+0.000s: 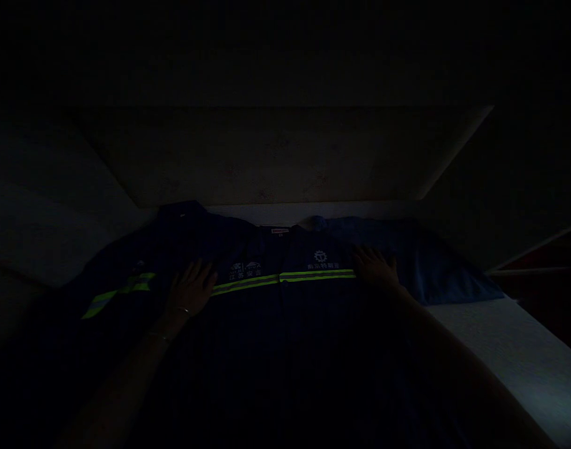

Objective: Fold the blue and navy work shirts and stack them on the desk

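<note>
A dark navy work jacket [252, 318] lies spread out in front of me, its collar away from me. Yellow-green reflective bands cross its chest and a sleeve, and pale printing shows above the chest band. Flat on the left of the chest rests my left hand [194, 287], fingers spread, with a thin bracelet at the wrist. My right hand [375, 265] lies on the other side of the chest, at the end of the band, its fingers stretched out. The lower part of the jacket fades into darkness.
A bluer piece of cloth [435, 274] lies at the right, beside the jacket. The pale surface [514, 349] underneath shows at the lower right. Behind stands a panel [280, 156] with faint reddish marks. The whole scene is very dark.
</note>
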The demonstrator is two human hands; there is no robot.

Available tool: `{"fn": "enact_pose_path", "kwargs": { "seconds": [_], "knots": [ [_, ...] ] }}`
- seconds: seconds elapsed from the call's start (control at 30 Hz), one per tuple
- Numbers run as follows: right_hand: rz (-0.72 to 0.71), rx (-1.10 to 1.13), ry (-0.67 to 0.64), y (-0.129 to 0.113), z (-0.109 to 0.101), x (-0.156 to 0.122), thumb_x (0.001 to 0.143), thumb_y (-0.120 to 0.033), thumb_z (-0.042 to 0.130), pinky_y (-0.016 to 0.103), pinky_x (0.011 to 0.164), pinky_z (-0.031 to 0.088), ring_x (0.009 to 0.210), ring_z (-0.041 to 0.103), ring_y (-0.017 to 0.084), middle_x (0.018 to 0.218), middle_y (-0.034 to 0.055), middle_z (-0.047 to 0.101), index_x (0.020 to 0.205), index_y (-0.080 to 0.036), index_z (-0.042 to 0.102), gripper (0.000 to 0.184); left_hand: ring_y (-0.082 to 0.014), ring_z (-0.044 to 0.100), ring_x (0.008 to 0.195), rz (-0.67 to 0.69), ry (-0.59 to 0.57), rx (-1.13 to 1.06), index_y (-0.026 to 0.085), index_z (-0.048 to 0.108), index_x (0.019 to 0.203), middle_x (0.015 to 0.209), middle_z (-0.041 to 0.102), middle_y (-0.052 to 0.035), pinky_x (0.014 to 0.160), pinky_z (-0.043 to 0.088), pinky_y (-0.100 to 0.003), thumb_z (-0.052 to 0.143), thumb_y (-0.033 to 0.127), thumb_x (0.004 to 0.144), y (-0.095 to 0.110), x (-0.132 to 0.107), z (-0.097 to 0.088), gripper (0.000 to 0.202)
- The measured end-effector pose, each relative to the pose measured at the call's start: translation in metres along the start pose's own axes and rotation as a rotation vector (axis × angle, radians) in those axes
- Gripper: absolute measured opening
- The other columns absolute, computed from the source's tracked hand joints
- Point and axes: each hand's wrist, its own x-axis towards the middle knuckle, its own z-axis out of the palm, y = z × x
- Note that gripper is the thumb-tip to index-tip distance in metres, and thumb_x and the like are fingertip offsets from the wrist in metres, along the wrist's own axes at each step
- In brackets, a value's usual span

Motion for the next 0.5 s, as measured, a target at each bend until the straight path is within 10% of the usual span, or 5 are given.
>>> {"fn": "enact_pose_path", "kwargs": {
  "seconds": [0.5],
  "knots": [
    [0.109,0.048,-0.002,-0.0071,-0.0047,0.0007,0.098,-0.052,0.011,0.076,0.104,0.014,0.143,0.021,0.032,0.160,0.0033,0.022,0.149,-0.037,0.029,0.057,-0.0371,0.010,0.147,-0.094,-0.087,-0.049,0.028,0.025,0.152,0.163,0.013,-0.0044,0.110,0.005,-0.073,0.015,0.055,0.094,0.0037,0.0025,-0.0071,0.065]
  ]
}}
